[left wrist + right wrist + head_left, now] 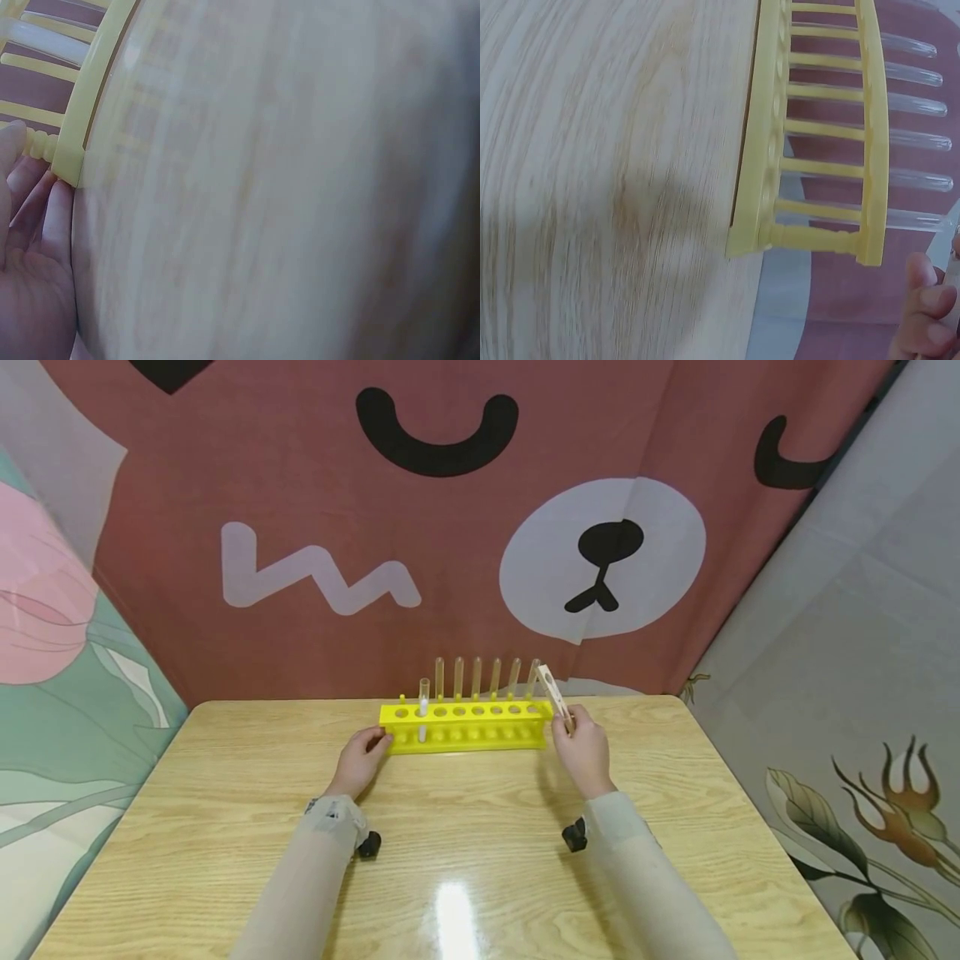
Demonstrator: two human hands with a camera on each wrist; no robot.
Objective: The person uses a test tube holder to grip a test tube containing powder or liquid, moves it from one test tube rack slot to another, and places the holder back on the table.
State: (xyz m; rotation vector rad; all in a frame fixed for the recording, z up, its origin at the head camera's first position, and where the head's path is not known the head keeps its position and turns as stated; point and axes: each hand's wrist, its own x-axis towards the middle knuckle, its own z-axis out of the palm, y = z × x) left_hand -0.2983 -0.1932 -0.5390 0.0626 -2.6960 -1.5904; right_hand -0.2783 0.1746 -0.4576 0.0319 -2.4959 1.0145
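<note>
A yellow test tube rack (465,747) stands near the table's back edge. My left hand (360,763) grips its left end, thumb and fingers about the end post, as the left wrist view shows. One upright test tube (424,693) with white contents sits in a hole near the left. Along the back, several empty test tubes (477,677) stand upside down on pegs. Beyond the rack's right end, my right hand (583,752) holds a wooden test tube clamp (553,691), tilted up and left. Its tip is by the rightmost inverted tube (919,220); whether it grips that tube I cannot tell.
The wooden table (465,827) stretches in front of the rack toward me. A red-brown printed curtain (315,652) hangs right behind the table. Patterned cloths hang at both sides.
</note>
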